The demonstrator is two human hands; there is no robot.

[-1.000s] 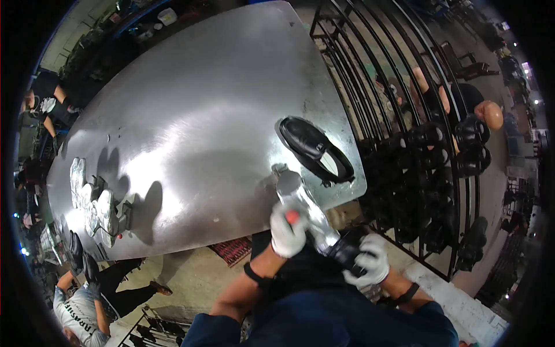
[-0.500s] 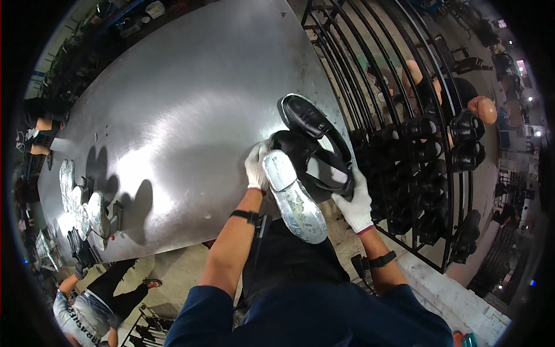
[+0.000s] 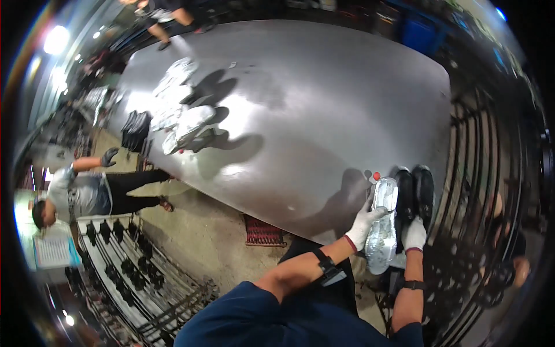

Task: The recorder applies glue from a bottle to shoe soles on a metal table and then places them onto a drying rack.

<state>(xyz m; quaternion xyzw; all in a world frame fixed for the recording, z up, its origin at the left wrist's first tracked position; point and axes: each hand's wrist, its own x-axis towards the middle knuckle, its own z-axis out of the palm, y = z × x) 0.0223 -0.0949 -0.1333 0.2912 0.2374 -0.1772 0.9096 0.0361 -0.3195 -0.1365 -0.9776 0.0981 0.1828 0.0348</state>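
My left hand, in a white glove, grips a silver shoe sole by its left edge, the thumb lying across its face. The sole stands lengthwise at the table's near right edge, with its surface toward me. Just right of it, two black shoes lie side by side with their toes pointing away. My right hand, also gloved, is closed at their near ends; its fingertips are partly hidden. A small red round thing shows just beyond the sole's far end.
A metal table spreads ahead, with a pile of silver soles and black shoes at its left. Black rack bars stand close on my right. A co-worker is at left beside a loaded rack.
My view has swung, bringing the table's left side and a co-worker into fuller sight. The black shoes, earlier skewed, now lie parallel with toes away. The silver sole has turned more upright.
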